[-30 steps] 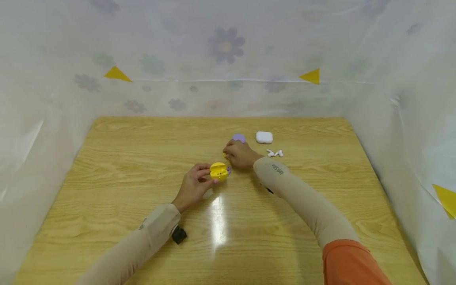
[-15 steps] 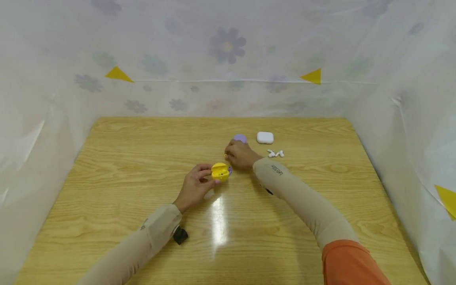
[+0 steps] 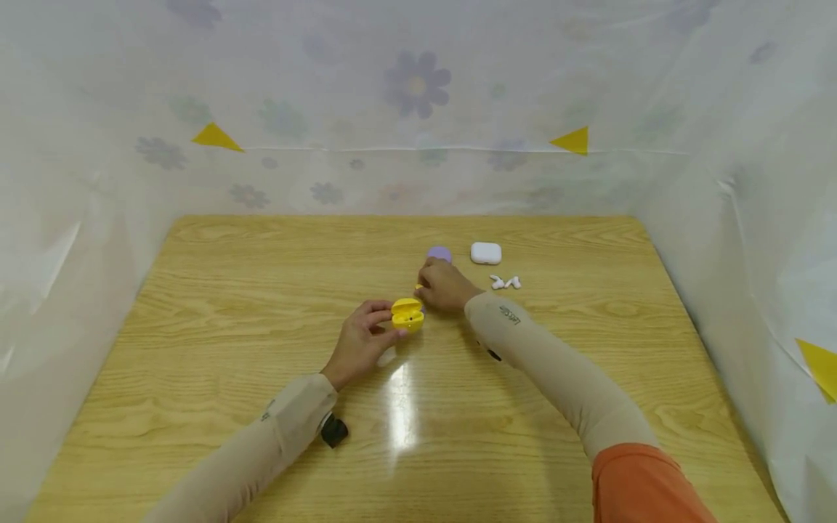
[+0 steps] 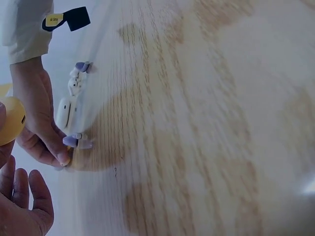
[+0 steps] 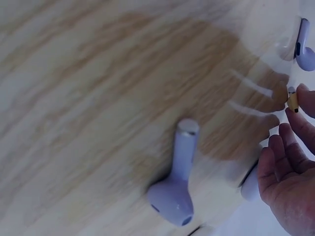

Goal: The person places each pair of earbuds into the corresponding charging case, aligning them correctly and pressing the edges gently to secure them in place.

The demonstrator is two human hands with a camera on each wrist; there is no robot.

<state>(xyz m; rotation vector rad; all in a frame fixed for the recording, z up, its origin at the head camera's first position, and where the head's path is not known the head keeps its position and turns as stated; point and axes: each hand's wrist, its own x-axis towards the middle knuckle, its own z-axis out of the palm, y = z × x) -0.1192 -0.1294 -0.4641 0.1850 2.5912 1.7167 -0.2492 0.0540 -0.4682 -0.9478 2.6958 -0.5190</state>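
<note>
My left hand [image 3: 361, 340] holds a yellow earbud case [image 3: 408, 322] with its lid raised, above the middle of the table. The underside of that case [image 4: 13, 120] shows at the edge of the left wrist view. Just beyond it, my right hand [image 3: 447, 285] pinches a small yellow earbud [image 5: 293, 101] between thumb and index finger, low over the wood. One purple earbud [image 5: 179, 177] lies near the right wrist camera, and a second purple earbud [image 5: 305, 46] is beyond the fingertips. In the head view the case mostly hides the nearer purple one.
Behind my right hand sits a purple case [image 3: 439, 253], partly covered by it. A closed white earbud case [image 3: 486, 253] stands to its right, with two white earbuds [image 3: 513, 282] in front. Pale sheeting [image 3: 418, 181] rises behind the wooden table [image 3: 216, 290] and at its sides.
The yellow case has shifted a little to the right with my left hand and now covers most of the purple earbud beside it. My right hand's fingertips have moved slightly right with the yellow earbud.
</note>
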